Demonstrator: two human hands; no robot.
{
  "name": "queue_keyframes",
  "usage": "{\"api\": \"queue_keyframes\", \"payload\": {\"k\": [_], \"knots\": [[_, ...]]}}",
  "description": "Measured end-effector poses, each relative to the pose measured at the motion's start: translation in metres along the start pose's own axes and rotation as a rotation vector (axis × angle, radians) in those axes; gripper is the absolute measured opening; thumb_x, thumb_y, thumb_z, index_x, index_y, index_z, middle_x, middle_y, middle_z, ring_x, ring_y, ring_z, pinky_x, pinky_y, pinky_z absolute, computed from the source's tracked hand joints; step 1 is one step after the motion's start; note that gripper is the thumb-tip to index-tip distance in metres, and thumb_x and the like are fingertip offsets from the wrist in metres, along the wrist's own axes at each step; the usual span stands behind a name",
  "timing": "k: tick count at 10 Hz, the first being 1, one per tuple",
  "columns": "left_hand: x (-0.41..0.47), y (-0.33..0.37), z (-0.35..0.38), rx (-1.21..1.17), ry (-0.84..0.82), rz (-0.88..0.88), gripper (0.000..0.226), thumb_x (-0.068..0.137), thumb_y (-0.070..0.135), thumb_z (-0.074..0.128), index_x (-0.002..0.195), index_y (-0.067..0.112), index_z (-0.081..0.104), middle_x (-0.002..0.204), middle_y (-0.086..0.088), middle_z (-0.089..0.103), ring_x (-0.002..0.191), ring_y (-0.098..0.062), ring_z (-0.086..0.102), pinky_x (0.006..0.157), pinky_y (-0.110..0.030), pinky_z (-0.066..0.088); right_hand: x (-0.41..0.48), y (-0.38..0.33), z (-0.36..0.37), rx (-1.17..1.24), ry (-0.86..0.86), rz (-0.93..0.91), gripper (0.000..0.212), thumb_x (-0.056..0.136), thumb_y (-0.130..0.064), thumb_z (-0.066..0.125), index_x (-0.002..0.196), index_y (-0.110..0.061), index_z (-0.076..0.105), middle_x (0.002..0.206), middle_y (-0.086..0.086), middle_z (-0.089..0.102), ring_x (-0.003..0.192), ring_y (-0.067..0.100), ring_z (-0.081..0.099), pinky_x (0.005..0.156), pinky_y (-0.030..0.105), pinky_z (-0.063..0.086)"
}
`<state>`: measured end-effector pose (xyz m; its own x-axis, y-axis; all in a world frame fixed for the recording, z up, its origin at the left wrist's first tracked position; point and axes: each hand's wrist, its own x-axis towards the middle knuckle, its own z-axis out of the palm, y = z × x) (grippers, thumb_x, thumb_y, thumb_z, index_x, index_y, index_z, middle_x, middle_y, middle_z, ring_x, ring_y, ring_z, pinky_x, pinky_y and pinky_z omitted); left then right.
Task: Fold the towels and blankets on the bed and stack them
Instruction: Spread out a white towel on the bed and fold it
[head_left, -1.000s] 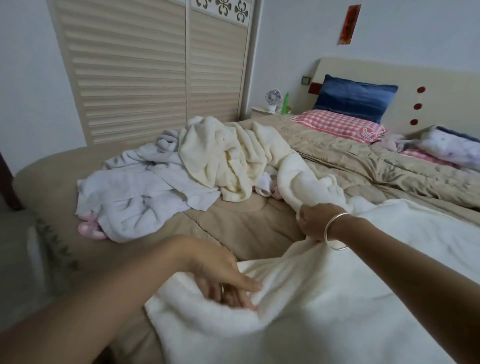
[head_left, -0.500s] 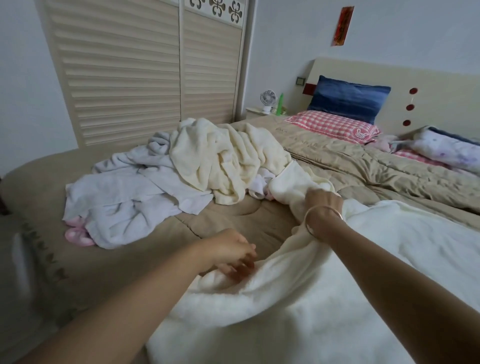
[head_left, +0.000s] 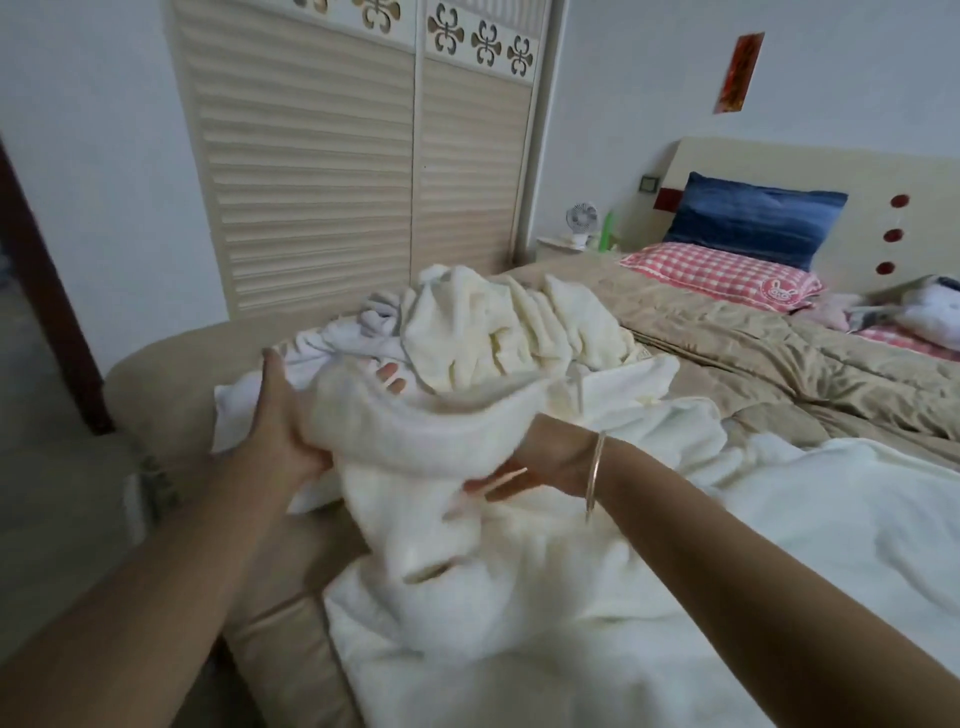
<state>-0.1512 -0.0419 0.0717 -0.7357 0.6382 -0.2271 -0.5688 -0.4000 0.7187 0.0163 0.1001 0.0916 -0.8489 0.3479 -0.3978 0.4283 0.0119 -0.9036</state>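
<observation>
Two hands meet on one raised fold of the white blanket (head_left: 519, 597). The left hand (head_left: 280, 421) wraps that fold from the side, thumb up, with its fingertips (head_left: 390, 378) showing past the far edge of the cloth. The right hand (head_left: 545, 460), a thin bangle (head_left: 595, 467) at its wrist, is tucked beneath the same fold; blur and cloth hide whether it pinches or merely props.

Between the hands the blanket bunches into a soft, thick roll of fluffy pile. The rest of it lies rumpled across the near side of the bed (head_left: 779, 374).

The job looks barely begun, since no squared piece or stack is in sight. Just beyond the hands a cream blanket (head_left: 509, 332) lies crumpled in deep ridges, partly over thinner, pale towels (head_left: 332, 343), all unfolded. Under everything is a tan quilted cover with a slight sheen.
</observation>
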Motion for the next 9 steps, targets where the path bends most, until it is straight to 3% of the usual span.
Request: {"api": "queue_keyframes", "payload": {"k": [1,2,3,4,5,6,7,8,9], "knots": [[0.004,0.012,-0.034,0.166,-0.073,-0.250,0.099,0.075,0.085,0.038,0.133,0.005,0.052,0.128,-0.022,0.061,0.119,-0.038,0.058,0.094,-0.055,0.047,0.018,0.014,-0.016,-0.761,0.040,0.149,0.026,0.096,-0.015,0.050,0.115,-0.006,0.066,0.102,0.010,0.071,0.064,0.009,0.058,0.065,0.019,0.049],[0.001,0.003,-0.039,0.647,-0.177,-0.358,0.088,0.070,0.078,0.054,0.128,0.012,0.058,0.125,-0.012,0.065,0.119,-0.028,0.059,0.098,-0.051,0.047,0.028,0.015,-0.037,-1.088,0.089,0.120,0.022,0.090,-0.020,0.059,0.107,-0.013,0.071,0.095,0.000,0.073,0.079,0.015,0.068,0.081,0.032,0.057],[-0.010,-0.019,-0.021,1.250,-0.320,-0.224,0.068,0.077,0.069,0.059,0.128,0.024,0.056,0.124,0.013,0.056,0.115,-0.012,0.053,0.092,-0.026,0.046,0.044,0.013,-0.055,-1.253,0.446,-0.054,0.023,0.088,-0.020,0.051,0.105,-0.020,0.067,0.105,0.000,0.069,0.096,0.022,0.065,0.085,0.033,0.052],[-0.005,-0.044,-0.023,1.625,-0.507,-0.054,0.084,0.057,0.081,0.070,0.127,0.038,0.051,0.123,0.029,0.055,0.119,-0.001,0.051,0.101,-0.024,0.041,0.062,0.022,-0.068,-1.410,0.527,-0.145,0.037,0.089,-0.009,0.046,0.124,-0.021,0.051,0.121,0.003,0.058,0.112,0.024,0.054,0.090,0.036,0.047],[0.016,-0.062,-0.036,1.657,-0.453,-0.049,0.123,0.041,0.087,0.073,0.144,0.032,0.033,0.141,0.023,0.044,0.129,-0.002,0.044,0.109,-0.029,0.037,0.078,0.035,-0.077,-1.558,0.372,-0.122,0.056,0.087,0.000,0.044,0.138,-0.022,0.037,0.130,0.004,0.052,0.122,0.023,0.046,0.093,0.037,0.046],[0.014,-0.057,-0.019,1.754,-0.446,-0.167,0.118,0.041,0.084,0.074,0.137,0.024,0.043,0.135,0.013,0.051,0.118,-0.008,0.052,0.104,-0.029,0.043,0.092,0.044,-0.087,-1.649,0.287,0.015,0.079,0.087,0.000,0.048,0.152,-0.024,0.010,0.146,0.003,0.040,0.129,0.025,0.043,0.098,0.038,0.043],[0.013,-0.040,0.008,1.911,-0.497,-0.355,0.097,0.061,0.066,0.078,0.138,0.018,0.045,0.131,0.007,0.053,0.113,-0.015,0.054,0.101,-0.029,0.046,0.103,0.047,-0.095,-1.614,0.233,0.214,0.101,0.084,-0.007,0.063,0.152,-0.031,-0.009,0.157,0.005,0.022,0.130,0.027,0.046,0.100,0.039,0.044],[0.023,-0.008,0.030,2.075,-0.456,-0.447,0.080,0.079,0.052,0.072,0.141,0.012,0.042,0.136,0.001,0.051,0.109,-0.013,0.050,0.092,-0.026,0.047,0.114,0.046,-0.098,-1.733,0.207,0.292,0.095,0.075,-0.032,0.078,0.151,-0.032,0.020,0.153,0.008,0.031,0.131,0.028,0.044,0.101,0.038,0.045],[0.030,0.042,0.049,2.294,-0.340,-0.417,0.056,0.090,0.040,0.064,0.134,0.009,0.052,0.135,-0.004,0.055,0.096,-0.012,0.048,0.066,-0.025,0.049,0.120,0.018,-0.098,-1.772,0.409,0.149,0.056,0.083,-0.052,0.064,0.129,-0.022,0.054,0.128,0.005,0.058,0.119,0.027,0.054,0.095,0.035,0.045]]}}
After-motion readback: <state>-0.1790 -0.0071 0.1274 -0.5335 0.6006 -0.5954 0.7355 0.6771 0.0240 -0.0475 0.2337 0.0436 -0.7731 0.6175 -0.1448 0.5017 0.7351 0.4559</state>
